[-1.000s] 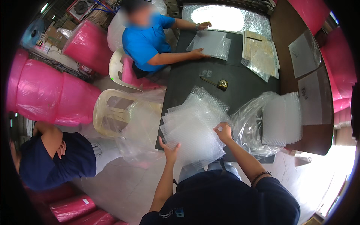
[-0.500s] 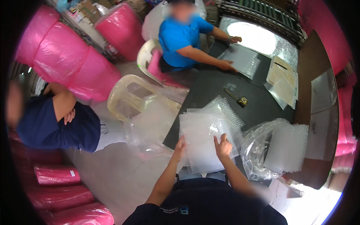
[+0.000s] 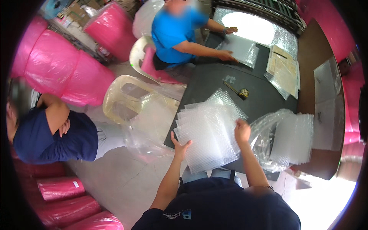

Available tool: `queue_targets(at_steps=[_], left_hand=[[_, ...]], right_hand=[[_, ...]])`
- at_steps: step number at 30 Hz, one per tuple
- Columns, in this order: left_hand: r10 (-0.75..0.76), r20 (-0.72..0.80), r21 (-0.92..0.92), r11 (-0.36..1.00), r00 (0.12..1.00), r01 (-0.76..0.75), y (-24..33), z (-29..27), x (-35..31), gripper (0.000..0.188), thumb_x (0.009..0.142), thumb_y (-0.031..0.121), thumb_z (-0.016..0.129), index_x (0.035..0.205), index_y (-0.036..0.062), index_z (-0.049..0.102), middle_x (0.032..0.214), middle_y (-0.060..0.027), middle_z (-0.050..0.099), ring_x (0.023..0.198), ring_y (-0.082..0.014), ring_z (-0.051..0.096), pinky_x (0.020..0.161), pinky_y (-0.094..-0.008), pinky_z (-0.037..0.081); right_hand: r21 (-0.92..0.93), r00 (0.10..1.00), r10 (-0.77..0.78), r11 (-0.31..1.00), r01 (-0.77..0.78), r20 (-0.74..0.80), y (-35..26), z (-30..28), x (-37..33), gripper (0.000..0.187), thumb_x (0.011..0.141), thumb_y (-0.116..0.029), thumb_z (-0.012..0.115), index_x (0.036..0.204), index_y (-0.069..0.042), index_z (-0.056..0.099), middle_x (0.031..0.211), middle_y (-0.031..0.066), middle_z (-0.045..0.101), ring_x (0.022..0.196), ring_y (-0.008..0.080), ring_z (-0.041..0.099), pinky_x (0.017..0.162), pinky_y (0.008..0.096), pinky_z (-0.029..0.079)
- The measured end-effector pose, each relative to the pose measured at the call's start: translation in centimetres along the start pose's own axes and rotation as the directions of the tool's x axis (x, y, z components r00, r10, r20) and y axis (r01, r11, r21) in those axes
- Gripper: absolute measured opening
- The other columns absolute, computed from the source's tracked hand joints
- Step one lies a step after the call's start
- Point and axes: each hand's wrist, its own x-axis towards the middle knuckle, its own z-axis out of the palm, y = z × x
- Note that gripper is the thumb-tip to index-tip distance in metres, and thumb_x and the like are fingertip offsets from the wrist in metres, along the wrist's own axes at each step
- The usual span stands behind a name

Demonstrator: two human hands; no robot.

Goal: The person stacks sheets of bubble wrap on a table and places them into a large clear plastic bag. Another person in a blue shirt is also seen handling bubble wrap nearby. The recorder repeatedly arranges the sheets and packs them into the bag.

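Fanned bubble-wrap sheets (image 3: 207, 136)
My left hand (image 3: 180, 148), fingers spread wide, is at their left edge; my right hand (image 3: 242, 131) is curled opposite, its hold I cannot tell

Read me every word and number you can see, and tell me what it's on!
I won't copy out words, but here's where writing shows:
Camera wearer's dark shirt: white and blue print.
Pale upper sheet on the brown board: faint marks, too blurred to read.
Red roll: white label, too small to read.
Tape measure: too small to read any markings.
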Motion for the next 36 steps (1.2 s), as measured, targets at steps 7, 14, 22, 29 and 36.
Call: queue_targets(at_steps=[7, 14, 22, 29, 36], left_hand=[[0.009, 0.082, 0.232, 0.972, 0.997, -0.028, -1.1, -1.4, -0.9, 0.057, 0.077, 0.027, 0.069, 0.124, 0.0044, 0.047, 0.124, -0.0116, 0.047, 0.120, -0.0232, 0.039, 0.103, -0.0358, 0.027], [0.039, 0.108, 0.346, 0.935, 0.993, -0.074, -3.0, -1.6, 0.3, 0.072, 0.074, 0.017, 0.073, 0.130, 0.0049, 0.030, 0.126, -0.0106, 0.038, 0.117, -0.0238, 0.037, 0.098, -0.0381, 0.034], [-0.317, 0.280, -0.319, 0.860, 0.906, 0.399, -3.0, -3.7, 2.0, 0.097, 0.070, 0.010, 0.075, 0.140, 0.0224, 0.009, 0.139, -0.0067, 0.025, 0.126, -0.0266, 0.028, 0.101, -0.0432, 0.032], [-0.300, 0.296, -0.348, 0.850, 0.907, 0.395, -3.3, -4.7, 2.1, 0.096, 0.072, 0.006, 0.072, 0.141, 0.0243, 0.008, 0.141, -0.0053, 0.022, 0.129, -0.0278, 0.024, 0.101, -0.0442, 0.031], [-0.367, 0.283, -0.354, 0.819, 0.886, 0.452, -4.5, -5.9, 1.6, 0.097, 0.069, 0.002, 0.072, 0.141, 0.0247, 0.010, 0.142, -0.0052, 0.021, 0.129, -0.0272, 0.024, 0.102, -0.0437, 0.031]], right_hand=[[-0.306, 0.940, -0.117, 0.926, 0.220, 0.322, -14.1, -7.1, -1.2, 0.055, 0.078, -0.005, 0.048, 0.130, 0.004, 0.034, 0.115, 0.0302, 0.051, 0.055, 0.0282, 0.062, 0.049, 0.0348, 0.051], [0.216, 0.232, -0.302, 0.917, 0.335, 0.924, -9.7, 7.3, -7.8, 0.039, 0.072, -0.009, 0.055, 0.110, 0.000, 0.056, 0.104, 0.0259, 0.058, 0.083, 0.0334, 0.062, 0.075, 0.0390, 0.048], [-0.049, 0.892, 0.084, 0.996, -0.069, 0.445, 0.0, 5.1, 0.6, 0.037, 0.069, -0.035, 0.072, 0.092, -0.008, 0.061, 0.080, 0.0101, 0.061, 0.075, 0.0267, 0.061, 0.067, 0.0373, 0.049], [-0.082, 0.946, 0.082, 0.995, -0.059, 0.315, -1.0, 6.7, -2.0, 0.017, 0.080, -0.020, 0.059, 0.090, -0.007, 0.063, 0.087, 0.0150, 0.059, 0.081, 0.0351, 0.057, 0.071, 0.0420, 0.047], [-0.104, 0.994, -0.074, 0.991, 0.083, 0.083, -4.3, 3.5, -0.9, 0.026, 0.077, -0.023, 0.063, 0.093, -0.003, 0.063, 0.080, 0.0139, 0.059, 0.082, 0.0305, 0.054, 0.075, 0.0383, 0.045]])
